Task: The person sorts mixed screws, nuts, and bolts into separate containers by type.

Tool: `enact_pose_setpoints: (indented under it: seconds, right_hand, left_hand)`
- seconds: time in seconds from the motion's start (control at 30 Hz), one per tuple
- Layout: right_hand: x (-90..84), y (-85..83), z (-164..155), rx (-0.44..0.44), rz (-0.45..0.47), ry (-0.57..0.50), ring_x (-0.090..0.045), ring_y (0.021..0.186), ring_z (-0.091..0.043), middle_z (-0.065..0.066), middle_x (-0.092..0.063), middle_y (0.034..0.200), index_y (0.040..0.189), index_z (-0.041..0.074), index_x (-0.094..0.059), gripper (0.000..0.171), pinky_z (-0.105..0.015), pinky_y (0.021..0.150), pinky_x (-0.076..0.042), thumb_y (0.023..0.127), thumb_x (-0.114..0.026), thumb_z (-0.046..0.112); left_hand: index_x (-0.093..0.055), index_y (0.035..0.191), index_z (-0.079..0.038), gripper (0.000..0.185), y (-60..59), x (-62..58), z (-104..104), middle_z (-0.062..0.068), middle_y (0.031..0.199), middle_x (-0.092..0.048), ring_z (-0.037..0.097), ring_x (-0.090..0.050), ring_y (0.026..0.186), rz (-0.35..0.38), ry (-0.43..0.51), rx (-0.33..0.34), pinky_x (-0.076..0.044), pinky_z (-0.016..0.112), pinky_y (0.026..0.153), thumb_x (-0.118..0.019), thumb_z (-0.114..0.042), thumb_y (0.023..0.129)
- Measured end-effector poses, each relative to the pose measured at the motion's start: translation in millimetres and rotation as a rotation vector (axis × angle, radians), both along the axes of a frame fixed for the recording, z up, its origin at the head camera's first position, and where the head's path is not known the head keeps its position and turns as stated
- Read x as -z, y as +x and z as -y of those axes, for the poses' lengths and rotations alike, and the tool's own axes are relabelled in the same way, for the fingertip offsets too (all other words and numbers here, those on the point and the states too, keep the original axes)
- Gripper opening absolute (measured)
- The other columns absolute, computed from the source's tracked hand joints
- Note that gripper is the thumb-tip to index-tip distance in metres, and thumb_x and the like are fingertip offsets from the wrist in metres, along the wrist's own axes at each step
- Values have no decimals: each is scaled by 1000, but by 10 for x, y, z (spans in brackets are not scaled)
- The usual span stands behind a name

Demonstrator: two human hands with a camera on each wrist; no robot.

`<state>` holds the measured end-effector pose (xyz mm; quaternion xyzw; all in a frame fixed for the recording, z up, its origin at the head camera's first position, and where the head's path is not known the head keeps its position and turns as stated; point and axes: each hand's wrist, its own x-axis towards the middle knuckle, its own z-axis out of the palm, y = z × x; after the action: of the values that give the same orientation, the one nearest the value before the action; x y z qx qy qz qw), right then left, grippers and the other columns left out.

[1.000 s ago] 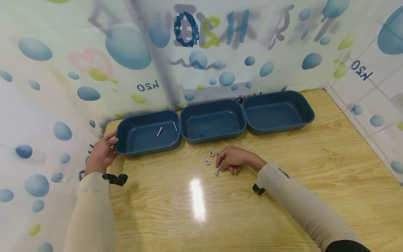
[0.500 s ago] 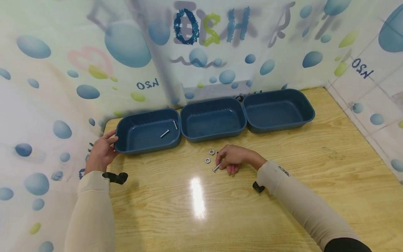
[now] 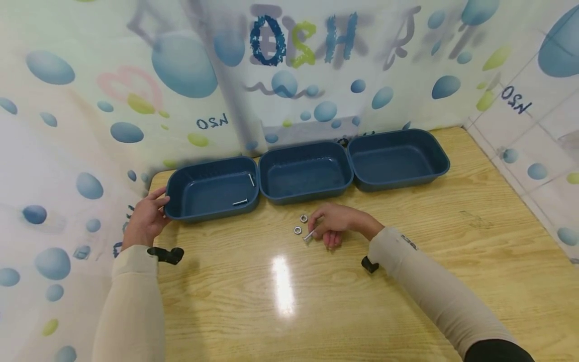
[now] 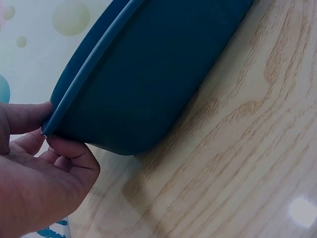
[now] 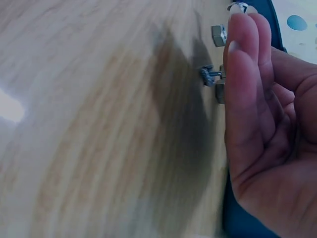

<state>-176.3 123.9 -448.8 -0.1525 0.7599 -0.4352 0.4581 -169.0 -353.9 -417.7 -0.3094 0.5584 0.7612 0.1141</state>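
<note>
Head view: the right hand (image 3: 333,223) pinches a bolt (image 3: 309,236) near the nuts (image 3: 297,230) on the tabletop (image 3: 353,311); this looks like the picking-up step, and the next move likely calls for a firm pinch and clean lift. Farther left, the left hand (image 3: 147,217) grips the left tray (image 3: 212,216), two screws (image 3: 240,202) inside.

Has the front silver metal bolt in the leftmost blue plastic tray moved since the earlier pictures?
Yes: against the leftmost blue plastic tray, the front silver metal bolt has shifted toward the near side and slightly right.
</note>
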Motion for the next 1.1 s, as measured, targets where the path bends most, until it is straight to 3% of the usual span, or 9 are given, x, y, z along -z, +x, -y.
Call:
enact_pose_setpoints:
  seconds: [0.37,0.63,0.8,0.93,1.1]
  right_hand:
    - [-147,-95,106,-7,-109,-55,-66,52,-23,-15,-68,63,101,11,-70,11,-39,51,-56,92,-65,13]
    - [-376,-217,322,-20,-134,-92,-67,56,-28,-17,-68,67,105,10,-70,13,-53,62,-57,93,-66,15]
    - [-481,-268,507,-19,-163,-102,-69,63,-35,-17,-70,69,107,9,-70,17,-55,66,-56,94,-66,19]
    - [-529,-297,653,-7,-194,-124,-68,70,-41,-16,-70,70,110,8,-68,20,-55,68,-56,94,-66,19]
    - [-533,-321,796,15,-206,-150,-70,69,-37,-14,-70,70,109,12,-68,16,-59,72,-54,94,-65,19]
  left_hand:
    - [-27,155,-29,60,-16,16,1,-7,121,-45,13,-48,104,18,-10,-12,-51,27,78,-50,-13,102]
    - [-27,155,-27,59,-16,-1,-19,-7,120,-45,13,-46,104,13,-28,-16,-51,26,77,-49,-12,102]
    - [-28,154,-27,58,-23,-23,-15,-7,121,-45,13,-45,108,14,-28,-23,-51,27,78,-48,-11,102]
    - [-28,154,-27,58,-24,-34,-13,-7,121,-45,13,-45,108,12,-32,-18,-50,27,79,-47,-11,102]
    - [-26,155,-27,57,-8,-34,-31,-7,122,-44,15,-44,110,27,-52,8,-48,28,83,-45,-13,103]
